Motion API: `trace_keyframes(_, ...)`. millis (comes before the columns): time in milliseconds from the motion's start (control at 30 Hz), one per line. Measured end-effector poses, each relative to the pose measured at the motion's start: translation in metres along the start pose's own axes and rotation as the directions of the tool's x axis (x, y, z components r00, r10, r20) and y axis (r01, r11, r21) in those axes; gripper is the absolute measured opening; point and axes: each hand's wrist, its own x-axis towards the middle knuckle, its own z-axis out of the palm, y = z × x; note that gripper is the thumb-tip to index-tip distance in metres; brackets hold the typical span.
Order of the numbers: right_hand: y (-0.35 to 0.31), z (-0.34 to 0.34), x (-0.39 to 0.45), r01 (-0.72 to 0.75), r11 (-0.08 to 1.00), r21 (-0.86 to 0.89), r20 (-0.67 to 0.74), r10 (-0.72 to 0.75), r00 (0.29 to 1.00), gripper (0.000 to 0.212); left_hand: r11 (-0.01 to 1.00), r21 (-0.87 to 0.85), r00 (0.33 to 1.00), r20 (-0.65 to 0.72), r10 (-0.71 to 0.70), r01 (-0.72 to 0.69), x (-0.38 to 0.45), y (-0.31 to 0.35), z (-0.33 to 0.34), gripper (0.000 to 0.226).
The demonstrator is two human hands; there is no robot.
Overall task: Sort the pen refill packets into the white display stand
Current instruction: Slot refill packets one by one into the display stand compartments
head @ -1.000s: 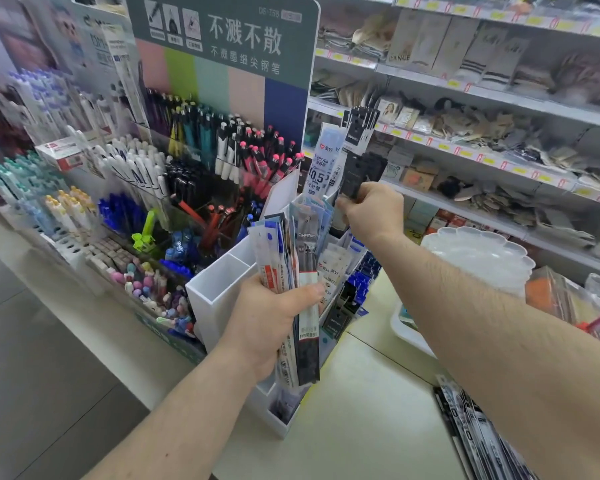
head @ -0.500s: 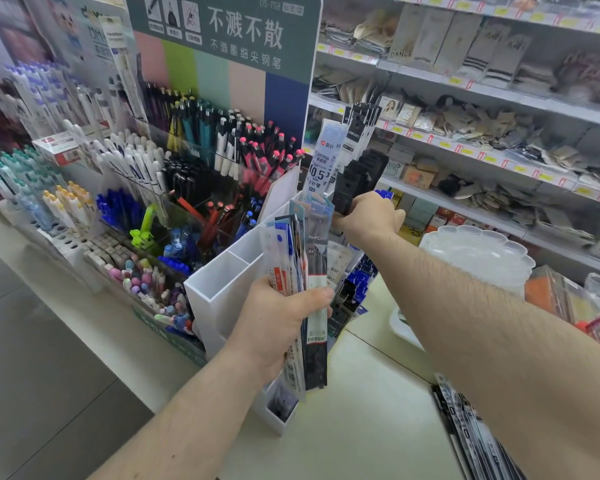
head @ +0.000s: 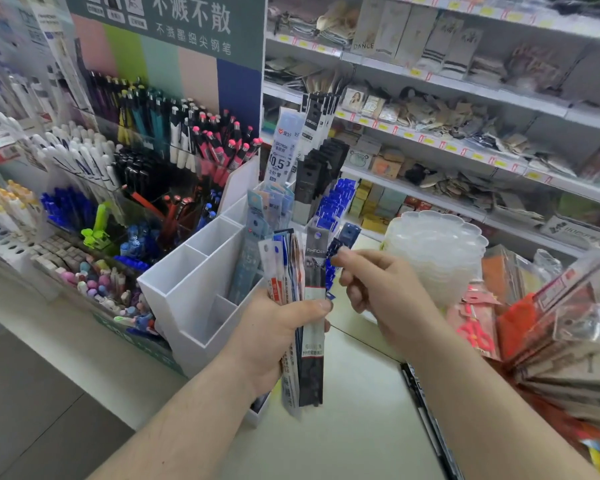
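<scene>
We see left hand [head: 274,337] at lower middle of frame, fingers wrapped round bunch of pen refill packets [head: 298,299], thumb pressed across front. Right hand [head: 378,289] just beside, fingertips [head: 340,258] pinching top edge of dark packet [head: 315,271]. Behind, middle left: white display stand [head: 187,282]; more packets standing in far slots.

Two bare forearms, no sleeves in view. Left hand [head: 274,336] and right hand [head: 383,292]: no gloves, rings, watch or wristband. Light hair on both forearms. Short, plain nails on fingers [head: 342,252].
</scene>
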Motion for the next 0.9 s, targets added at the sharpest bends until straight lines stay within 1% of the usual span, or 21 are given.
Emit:
trace_keyframes(33,0.004,0.001,-0.007,-0.005,1.000,-0.011,0.036,0.006,0.999,0.016,1.000,0.010,1.000,0.009,0.005,-0.005,0.001,-0.001,0.002,0.036)
trace_keyframes(100,0.006,0.003,-0.017,0.026,0.995,-0.100,0.103,-0.016,0.995,0.009,1.000,0.014,0.999,0.024,0.024,-0.025,0.001,-0.003,0.006,0.021)
trace_keyframes(167,0.003,0.004,-0.022,0.065,0.991,-0.118,0.145,-0.048,0.988,0.006,1.000,0.007,0.999,0.035,0.025,-0.026,0.000,-0.003,0.009,0.024)
trace_keyframes(233,0.001,0.001,-0.021,0.079,0.989,-0.125,0.123,-0.063,0.990,0.013,1.000,0.014,0.999,0.035,0.017,-0.018,-0.001,-0.004,0.010,0.026)
trace_keyframes(267,-0.002,-0.001,-0.020,0.079,0.990,-0.113,0.096,-0.068,0.993,0.013,1.000,0.015,0.999,0.036,0.011,-0.012,-0.001,-0.003,0.009,0.027)
trace_keyframes(333,-0.008,-0.008,-0.014,0.070,0.998,0.008,0.015,-0.070,0.997,0.013,1.000,-0.007,1.000,-0.002,-0.012,0.012,-0.003,0.001,0.003,0.031)
trace_keyframes(400,-0.018,-0.019,-0.004,0.107,0.986,0.126,-0.123,-0.092,0.988,0.017,0.999,-0.052,0.997,-0.081,-0.005,0.001,-0.003,0.006,-0.004,0.021)
trace_keyframes(467,-0.032,-0.028,0.009,0.187,0.972,0.139,-0.269,-0.145,0.952,0.012,0.996,-0.083,0.989,-0.145,0.003,-0.015,-0.004,0.013,-0.011,0.015)
trace_keyframes(533,-0.044,-0.031,0.024,0.247,0.961,0.123,-0.388,-0.182,0.904,0.014,0.995,-0.097,0.986,-0.168,0.015,-0.031,-0.005,0.019,-0.016,0.016)
trace_keyframes(600,-0.051,-0.026,0.043,0.293,0.955,0.043,-0.429,-0.247,0.869,0.020,0.993,-0.111,0.987,-0.163,0.020,-0.038,-0.007,0.024,-0.018,0.016)
trace_keyframes(667,-0.052,-0.016,0.062,0.314,0.945,-0.090,-0.384,-0.324,0.865,0.023,0.992,-0.120,0.987,-0.157,0.021,-0.041,-0.009,0.026,-0.018,0.017)
trace_keyframes(767,-0.049,0.003,0.085,0.309,0.908,-0.282,-0.300,-0.390,0.871,0.031,0.992,-0.123,0.988,-0.155,0.019,-0.039,-0.011,0.027,-0.020,0.018)
trace_keyframes(900,-0.047,0.021,0.104,0.345,0.823,-0.452,-0.244,-0.486,0.839,0.017,0.994,-0.102,0.988,-0.156,0.017,-0.033,-0.015,0.028,-0.023,0.017)
